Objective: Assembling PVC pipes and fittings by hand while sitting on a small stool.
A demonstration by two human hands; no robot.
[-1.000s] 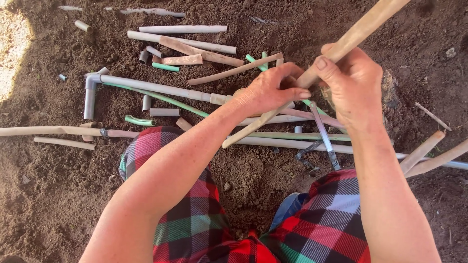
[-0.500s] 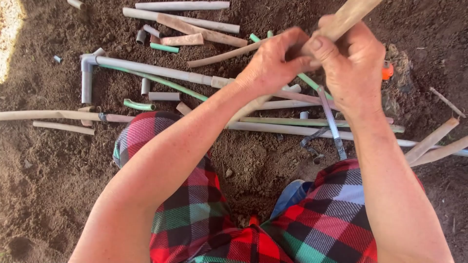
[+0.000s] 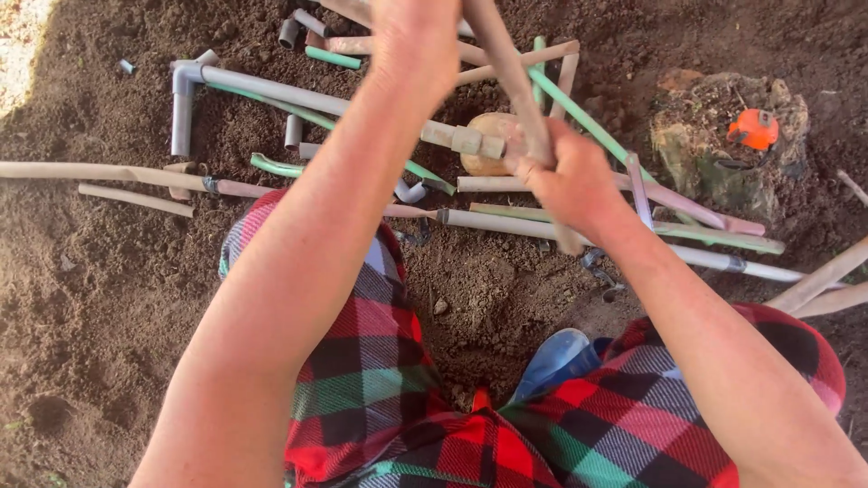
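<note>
both hands have shifted along the wooden stick [image 3: 515, 81] since half a second ago: the left hand [image 3: 418, 36] now sits higher, near the top edge of the view, and the right hand [image 3: 565, 176] lower, so they are apart rather than side by side. right hand closed around the stick at mid-length; left hand blurred and partly cut off, seemingly clasped on the upper part of the same stick, though its fingers cannot be told clearly. stick runs steeply from the top edge down to the soil, its lower end just below the right hand. beneath it lie a grey elbow pipe [image 3: 271, 90], green tubes [image 3: 588, 122] and pale canes [image 3: 99, 172] on dark earth [image 3: 99, 298]. rounded tan stone [image 3: 488, 167] beside the right hand. orange object [image 3: 752, 128] on a stump [image 3: 714, 158], well apart. plaid-clad knees [image 3: 362, 361] frame the foreground.
</note>
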